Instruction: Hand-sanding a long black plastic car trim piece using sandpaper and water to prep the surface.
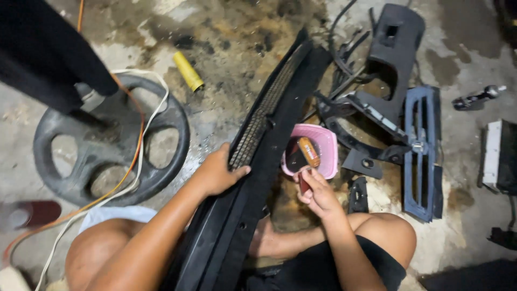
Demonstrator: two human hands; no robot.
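Observation:
A long black plastic car panel with a mesh grille strip runs from my lap up toward the middle of the floor. My left hand grips its left edge about halfway along. My right hand is just right of the panel, fingers closed on a small dark reddish tool handle at the rim of a pink plastic basket. Inside the basket lie an orange-brown oblong piece and a dark part. My bare knees frame the bottom of the view.
A black steering wheel with orange and white cables across it lies at the left. A yellow cylinder sits on the stained concrete. Black trim pieces and a blue-grey vent panel are piled at the right, a white-edged unit farther right.

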